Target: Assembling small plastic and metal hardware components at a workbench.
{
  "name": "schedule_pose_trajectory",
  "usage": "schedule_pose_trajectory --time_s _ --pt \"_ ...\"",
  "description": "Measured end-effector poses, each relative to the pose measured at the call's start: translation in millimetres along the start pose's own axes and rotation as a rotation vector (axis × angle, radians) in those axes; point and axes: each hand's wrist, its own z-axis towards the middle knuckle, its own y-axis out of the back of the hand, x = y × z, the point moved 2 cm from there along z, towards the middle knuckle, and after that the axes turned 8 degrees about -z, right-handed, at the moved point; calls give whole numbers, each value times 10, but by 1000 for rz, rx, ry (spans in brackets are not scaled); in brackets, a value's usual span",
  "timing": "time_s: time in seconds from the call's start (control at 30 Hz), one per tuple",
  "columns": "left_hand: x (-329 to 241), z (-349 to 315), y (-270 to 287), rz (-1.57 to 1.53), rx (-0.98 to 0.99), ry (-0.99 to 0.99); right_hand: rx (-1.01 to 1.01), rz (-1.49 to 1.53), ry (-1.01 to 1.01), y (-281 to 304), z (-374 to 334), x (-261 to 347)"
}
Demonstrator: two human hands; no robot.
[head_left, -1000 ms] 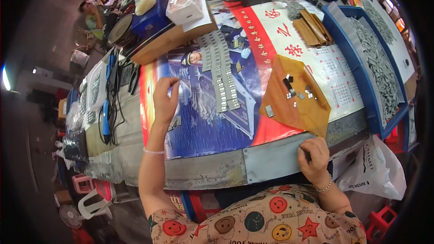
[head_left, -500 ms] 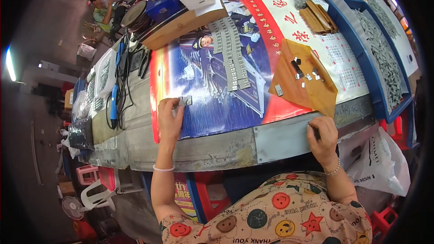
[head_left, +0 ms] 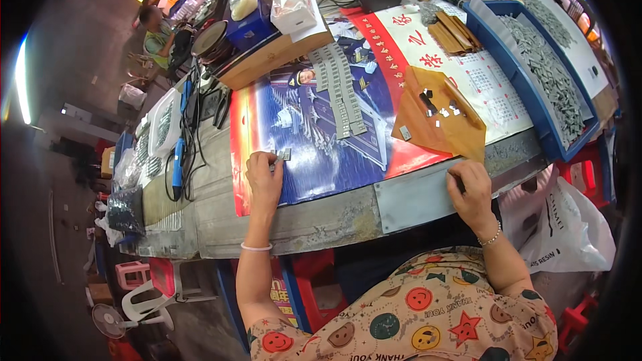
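Observation:
My left hand [head_left: 264,175] is closed at the poster's left part, its fingertips on a small grey metal piece [head_left: 273,166]. Just beyond them another small grey metal piece [head_left: 286,154] lies on the poster [head_left: 311,177]. My right hand [head_left: 473,194] rests curled at the table's front edge, beside a grey plate [head_left: 411,202]; whatever its fingers hold, if anything, is hidden. Past that hand lies an amber sheet [head_left: 435,90] with small white and black bits on it. Rows of small grey pieces [head_left: 334,87] are lined up at the poster's middle.
A blue tray [head_left: 558,137] full of grey parts stands at the right. A wooden box [head_left: 274,63] carries a blue bin at the back left. Corded blue tools [head_left: 178,167] and a white tray [head_left: 166,127] lie left. One person [head_left: 159,40] sits farther off.
My left hand has drawn slightly back toward me with a grey metal piece at its fingertips, leaving another on the poster. My right hand stays curled near the edge; the whole view has shifted a little.

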Motion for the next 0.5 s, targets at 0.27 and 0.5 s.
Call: schedule_pose_trajectory --time_s 0.27,0.5 --pt "-453 -168 308 -166 -91 130 -10 -14 8 19 -12 37" --pt "-1018 -492 291 -643 -112 301 -36 -28 7 42 -18 36"
